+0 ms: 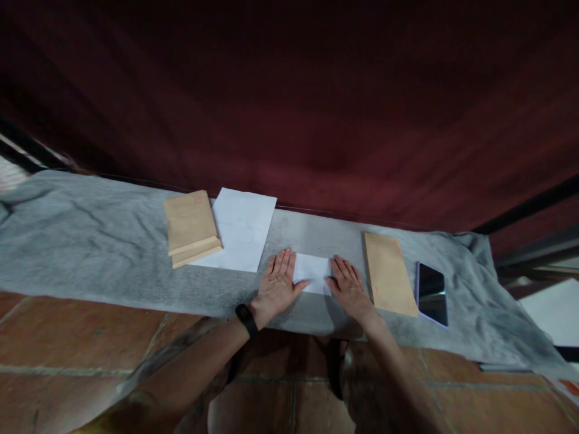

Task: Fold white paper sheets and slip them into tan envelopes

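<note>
I rest left grip point(279, 288) and right grip point(350, 289), spread, against the small paper point(312, 268); likely light, easily creased; best steadied at its ends.

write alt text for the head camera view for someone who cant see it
Two bare hands, left and right, press a small white paper flat on a grey cloth, with brown envelopes and larger white paper leftward, another envelope and phone rightward.
</note>
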Action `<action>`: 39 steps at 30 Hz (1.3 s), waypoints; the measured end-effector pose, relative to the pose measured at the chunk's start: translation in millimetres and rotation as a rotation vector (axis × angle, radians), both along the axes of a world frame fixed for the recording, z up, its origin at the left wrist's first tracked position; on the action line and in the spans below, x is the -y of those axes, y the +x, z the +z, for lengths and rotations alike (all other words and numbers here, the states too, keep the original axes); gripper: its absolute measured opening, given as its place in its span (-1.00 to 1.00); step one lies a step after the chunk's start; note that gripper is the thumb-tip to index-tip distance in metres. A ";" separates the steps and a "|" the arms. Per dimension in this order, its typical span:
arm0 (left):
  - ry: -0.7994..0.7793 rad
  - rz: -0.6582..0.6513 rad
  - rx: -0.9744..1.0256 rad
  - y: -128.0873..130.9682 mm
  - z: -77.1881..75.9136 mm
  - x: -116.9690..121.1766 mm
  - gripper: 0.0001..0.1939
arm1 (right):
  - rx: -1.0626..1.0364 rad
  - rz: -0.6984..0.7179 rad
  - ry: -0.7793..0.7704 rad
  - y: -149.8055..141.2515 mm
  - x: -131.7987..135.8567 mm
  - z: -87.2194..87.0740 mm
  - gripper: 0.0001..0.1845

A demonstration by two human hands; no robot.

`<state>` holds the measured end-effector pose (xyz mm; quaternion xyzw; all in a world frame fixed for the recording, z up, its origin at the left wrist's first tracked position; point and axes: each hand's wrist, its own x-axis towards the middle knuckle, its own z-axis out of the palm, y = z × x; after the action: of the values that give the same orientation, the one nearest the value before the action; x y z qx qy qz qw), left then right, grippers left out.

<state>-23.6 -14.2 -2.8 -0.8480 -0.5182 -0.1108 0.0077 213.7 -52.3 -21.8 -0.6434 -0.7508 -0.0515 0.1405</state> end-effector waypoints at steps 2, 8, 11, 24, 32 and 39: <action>-0.011 0.006 -0.008 0.7 1.3 0.5 -0.14 | -0.039 0.011 0.010 -3.3 -3.4 3.5 -0.39; -0.029 -0.003 -0.004 0.0 3.6 1.6 -0.18 | -0.083 0.151 -0.011 -43.8 -2.2 9.1 -0.38; -0.025 -0.006 0.001 -0.7 3.1 2.1 -0.21 | -0.060 0.197 -0.030 -60.4 2.1 6.0 -0.39; -0.019 -0.095 0.067 1.4 4.9 -1.7 -0.40 | 0.032 0.103 0.021 -57.8 0.8 4.0 -0.42; -0.051 -0.148 0.072 16.6 -1.6 -0.4 -0.27 | 0.076 0.048 0.027 -59.3 2.7 0.5 -0.39; 0.001 -0.095 0.069 9.7 -7.9 -0.8 -0.23 | 0.047 0.030 0.047 -50.3 5.0 -2.6 -0.40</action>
<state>-13.9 -13.5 -10.7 -0.8674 -0.4772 -0.1406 -0.0149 163.4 -57.3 -24.4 -0.6272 -0.7621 -0.0819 0.1386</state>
